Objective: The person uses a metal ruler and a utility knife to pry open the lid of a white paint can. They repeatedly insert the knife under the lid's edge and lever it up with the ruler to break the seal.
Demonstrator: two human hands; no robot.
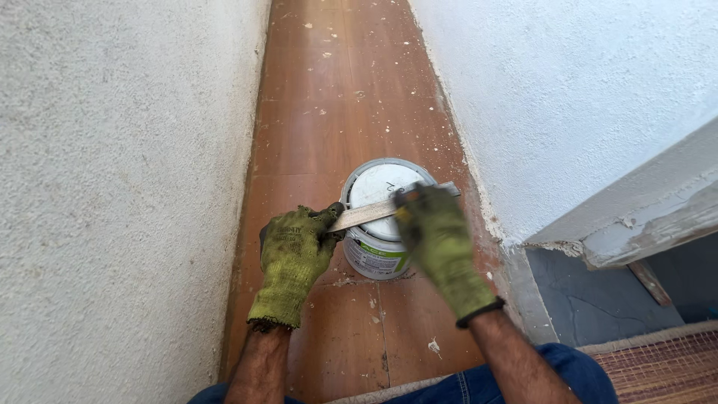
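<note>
Two gloved hands, left hand (pixel 293 251) and right hand (pixel 436 236), each gripped an end of a flat metal strip (pixel 370 212) laid across the lidded white paint can (pixel 380 224), which stood on the debris-flecked brown floor (pixel 336 97), hemmed in by the left wall (pixel 112 187) and right wall (pixel 568 97).

We list the paint can (pixel 378 251): metal, with a smooth matt white lid and a glossy paper label. The flat scraper blade (pixel 374 213) across the lid is dull grey metal. We record knitted cloth gloves, yellow-green and soiled, on the left hand (pixel 293 258) and right hand (pixel 440 243). The floor (pixel 336 112) is smooth brown wood-look board, speckled white. Both walls (pixel 112 187) are rough white plaster.
</note>
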